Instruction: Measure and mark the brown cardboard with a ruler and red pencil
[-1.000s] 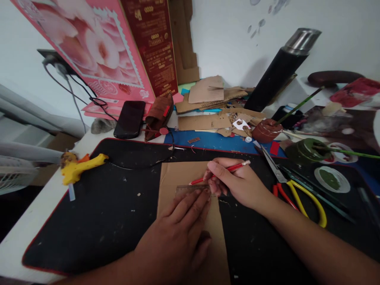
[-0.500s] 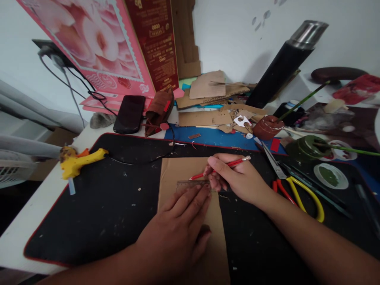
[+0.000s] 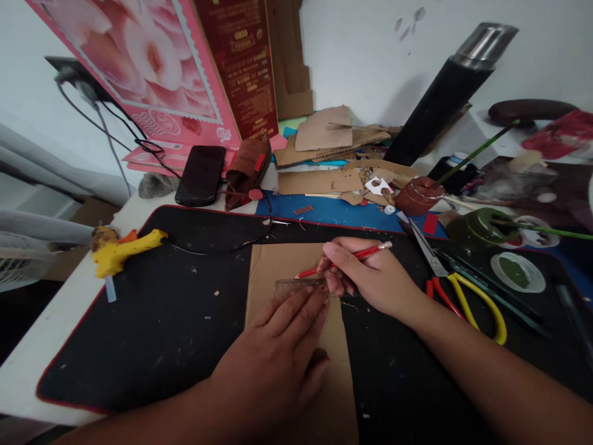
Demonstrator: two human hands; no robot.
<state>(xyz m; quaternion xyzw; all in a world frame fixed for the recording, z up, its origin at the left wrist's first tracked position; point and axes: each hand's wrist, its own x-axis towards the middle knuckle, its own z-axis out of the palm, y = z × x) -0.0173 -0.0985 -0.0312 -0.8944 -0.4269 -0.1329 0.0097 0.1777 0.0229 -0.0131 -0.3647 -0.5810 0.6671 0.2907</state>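
A long piece of brown cardboard (image 3: pixel 271 262) lies on the black mat in front of me. Across it rests a clear ruler (image 3: pixel 287 286). My left hand (image 3: pixel 278 346) lies flat with its fingers stretched out, pressing the ruler onto the cardboard. In my right hand (image 3: pixel 365 272) is a red pencil (image 3: pixel 365 252), pinched between thumb and fingers. Its tip touches or hovers just above the cardboard along the ruler's far edge; I cannot tell which. The ruler's right part is mostly hidden under my hands.
A yellow glue gun (image 3: pixel 125 250) sits at the left. Scissors (image 3: pixel 445 272) with red and yellow handles lie right of my right hand, near open paint jars (image 3: pixel 482 228). Behind the mat are a phone (image 3: pixel 201 176), cardboard scraps (image 3: pixel 324 133) and a black flask (image 3: pixel 445 99).
The view has shifted very slightly. Both hands, the ruler and the pencil keep nearly the same places on the cardboard.
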